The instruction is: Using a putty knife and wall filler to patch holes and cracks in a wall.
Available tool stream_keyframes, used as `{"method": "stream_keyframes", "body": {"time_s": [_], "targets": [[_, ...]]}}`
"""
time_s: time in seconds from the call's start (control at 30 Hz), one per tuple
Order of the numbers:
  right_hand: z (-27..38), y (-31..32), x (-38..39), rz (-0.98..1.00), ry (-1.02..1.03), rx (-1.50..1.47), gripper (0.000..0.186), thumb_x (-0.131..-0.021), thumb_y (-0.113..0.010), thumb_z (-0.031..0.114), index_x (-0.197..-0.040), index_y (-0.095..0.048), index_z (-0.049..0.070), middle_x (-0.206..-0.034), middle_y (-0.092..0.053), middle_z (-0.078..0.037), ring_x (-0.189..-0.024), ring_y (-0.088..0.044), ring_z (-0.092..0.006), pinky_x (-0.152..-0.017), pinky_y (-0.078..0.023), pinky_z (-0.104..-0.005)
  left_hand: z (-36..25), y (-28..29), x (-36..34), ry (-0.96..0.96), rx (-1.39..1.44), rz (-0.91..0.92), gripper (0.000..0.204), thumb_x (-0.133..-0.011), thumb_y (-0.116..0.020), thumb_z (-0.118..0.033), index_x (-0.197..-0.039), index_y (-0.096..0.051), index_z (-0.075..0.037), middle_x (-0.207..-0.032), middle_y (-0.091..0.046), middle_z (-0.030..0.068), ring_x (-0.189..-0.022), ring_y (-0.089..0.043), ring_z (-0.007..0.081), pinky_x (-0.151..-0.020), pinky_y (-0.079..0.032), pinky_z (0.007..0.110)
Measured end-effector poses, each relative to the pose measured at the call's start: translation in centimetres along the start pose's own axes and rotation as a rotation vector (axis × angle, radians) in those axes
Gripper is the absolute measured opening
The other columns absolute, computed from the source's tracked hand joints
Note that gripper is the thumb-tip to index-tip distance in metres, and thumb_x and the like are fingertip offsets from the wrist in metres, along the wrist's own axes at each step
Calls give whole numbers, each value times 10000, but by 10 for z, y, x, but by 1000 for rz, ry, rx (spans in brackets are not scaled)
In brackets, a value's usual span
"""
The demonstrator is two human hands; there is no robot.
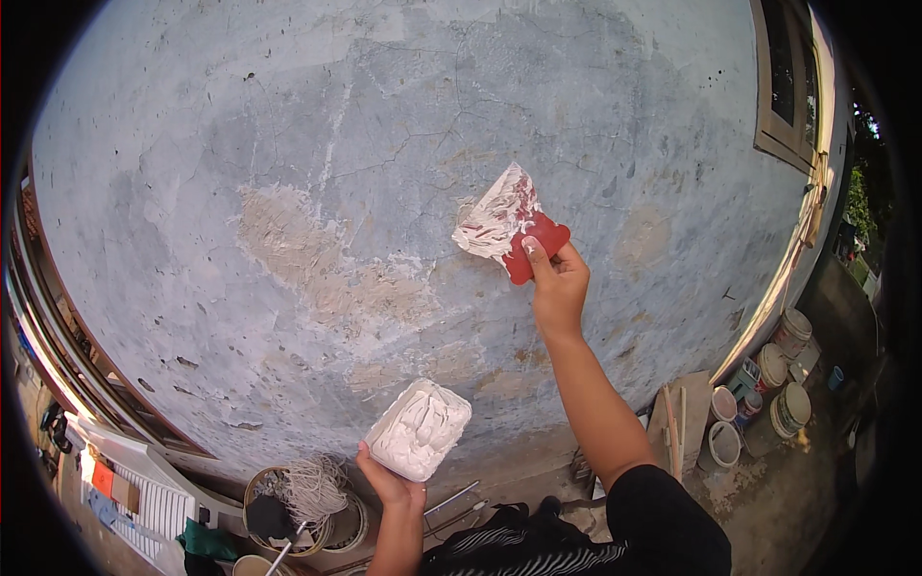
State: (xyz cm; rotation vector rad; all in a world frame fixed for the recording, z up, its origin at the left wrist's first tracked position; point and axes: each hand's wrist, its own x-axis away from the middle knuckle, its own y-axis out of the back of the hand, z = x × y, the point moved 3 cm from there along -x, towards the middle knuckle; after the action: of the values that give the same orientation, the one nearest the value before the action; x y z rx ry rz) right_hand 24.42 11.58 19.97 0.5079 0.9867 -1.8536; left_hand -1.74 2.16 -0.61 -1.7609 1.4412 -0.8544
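My right hand [560, 288] is closed on a red putty spreader [544, 233], thumb on its near face. White paste is smeared thickly over the spreader's far part, and its edge lies at or close against the pale blue wall [403, 154]; I cannot tell if it touches. Lower and to the left, my left hand [392, 485] grips a small rectangular tub from beneath and the side. White putty [420, 429] fills this tub, its surface ridged and scraped.
Cracks and beige filled patches [317, 259] mark the wall. A window [788, 86] is at upper right. Several buckets [789, 411] stand at lower right. A basket [252, 509] with stringy material and a white slatted plastic piece [158, 504] sit at lower left.
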Motion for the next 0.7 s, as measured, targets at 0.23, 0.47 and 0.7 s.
{"method": "stream_keyframes", "body": {"time_s": [0.23,0.47,0.7], "targets": [[-34,-4,-21,-33,-100,10,160,-940,-681,81,-1054,-698,-30,-906,-709,-39,-787,-627,-70,-701,-504,-231,7,1,1,21,33,15,729,-958,-396,-557,-1401,-446,19,-1388,-541,189,-1255,-551,354,-1066,-441,473],[-47,9,-14,-130,-131,74,139,-922,-695,70,-1012,-716,-33,-860,-704,-18,-732,-592,-46,-640,-471,-223,1,0,5,9,12,11,728,-962,-390,-557,-1399,-448,23,-1390,-540,188,-1259,-548,351,-1059,-448,470],[-62,46,6,-193,-207,112,138,-931,-686,75,-1024,-720,-21,-862,-701,-13,-734,-586,-43,-647,-468,-222,-2,5,4,-15,13,2,724,-964,-383,-556,-1395,-456,22,-1385,-546,186,-1254,-553,348,-1059,-449,464]]}}
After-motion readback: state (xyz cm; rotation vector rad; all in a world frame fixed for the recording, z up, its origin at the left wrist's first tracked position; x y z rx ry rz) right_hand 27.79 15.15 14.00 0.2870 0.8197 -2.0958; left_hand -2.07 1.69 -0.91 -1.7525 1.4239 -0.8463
